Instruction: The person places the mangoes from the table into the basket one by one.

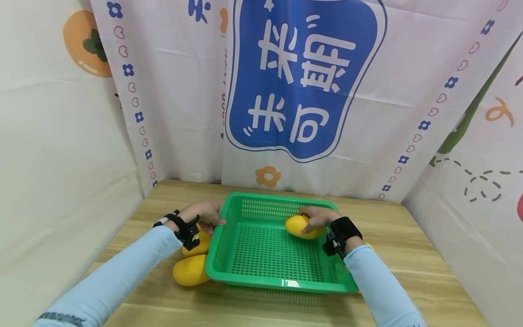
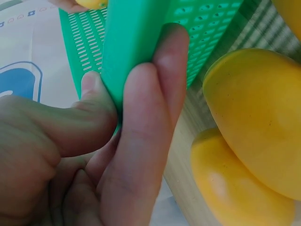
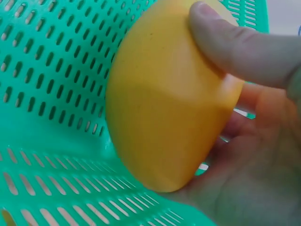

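A green plastic basket (image 1: 269, 288) with slotted walls stands on the wooden table. My left hand (image 1: 206, 214) pinches its left rim; in the left wrist view the thumb (image 2: 94, 101) lies on one side of the rim and the fingers (image 2: 141, 122) on the other. Inside the basket, near its right wall, my right hand (image 1: 318, 216) grips a yellow mango (image 1: 296, 225). The right wrist view shows this mango (image 3: 164, 103) between thumb and fingers, close to the slotted wall (image 3: 56, 61). Whether it touches the basket floor I cannot tell.
Left of the basket lie more mangoes, one at the front (image 1: 189, 271) and another (image 1: 200, 245) partly hidden behind the left wrist. A bit of yellow (image 1: 369, 245) shows beyond the right wrist. A printed cloth (image 1: 192, 150) hangs behind the table (image 1: 388, 227).
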Demonstrator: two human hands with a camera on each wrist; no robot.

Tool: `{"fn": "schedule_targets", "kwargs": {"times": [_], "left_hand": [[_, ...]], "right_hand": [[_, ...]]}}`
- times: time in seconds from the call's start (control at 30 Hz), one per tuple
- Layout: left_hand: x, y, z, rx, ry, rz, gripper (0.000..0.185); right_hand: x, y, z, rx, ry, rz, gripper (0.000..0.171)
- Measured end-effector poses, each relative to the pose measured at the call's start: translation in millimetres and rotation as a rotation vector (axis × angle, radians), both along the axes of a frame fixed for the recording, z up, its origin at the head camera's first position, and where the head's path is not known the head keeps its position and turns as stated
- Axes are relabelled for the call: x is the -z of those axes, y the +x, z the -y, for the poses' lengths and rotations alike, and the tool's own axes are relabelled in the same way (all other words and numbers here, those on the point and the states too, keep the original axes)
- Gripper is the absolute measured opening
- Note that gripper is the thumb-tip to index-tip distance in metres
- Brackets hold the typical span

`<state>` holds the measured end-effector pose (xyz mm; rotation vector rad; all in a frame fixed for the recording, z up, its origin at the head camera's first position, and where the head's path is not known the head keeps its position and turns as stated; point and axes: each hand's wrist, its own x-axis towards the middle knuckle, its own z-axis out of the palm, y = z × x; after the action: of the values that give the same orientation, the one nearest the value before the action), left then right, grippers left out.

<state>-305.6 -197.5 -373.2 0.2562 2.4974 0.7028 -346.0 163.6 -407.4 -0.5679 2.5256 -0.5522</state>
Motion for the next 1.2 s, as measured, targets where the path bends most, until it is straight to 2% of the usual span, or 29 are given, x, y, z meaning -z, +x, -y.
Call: {"fn": "schedule_targets", "kwargs": {"times": [0.17, 0.4, 0.57, 0.93, 1.2], "left_hand": [[-1.0, 0.5, 0.4, 0.002, -0.013, -0.004, 0.019], [-0.8, 1.5, 1.2, 0.004, -0.015, -0.011, 0.019], [-0.7, 1.1, 1.0, 0.010, -0.031, -0.015, 0.020], [-2.1, 1.0, 0.5, 0.011, -0.030, 0.006, 0.020], [-3.2, -0.1, -0.5, 0.018, -0.042, 0.001, 0.021]], "right_hand": [[4.0, -1.5, 1.4, -0.011, 0.061, -0.017, 0.060], [7.7, 1.7, 5.0, 0.024, 0.073, 0.032, 0.060], [7.4, 3.4, 6.7, 0.041, 0.093, 0.034, 0.060], [6.0, 1.2, 9.6, 0.017, 0.200, -0.057, 0.064], [1.5, 2.8, 8.4, 0.035, 0.237, -0.063, 0.063]]}}
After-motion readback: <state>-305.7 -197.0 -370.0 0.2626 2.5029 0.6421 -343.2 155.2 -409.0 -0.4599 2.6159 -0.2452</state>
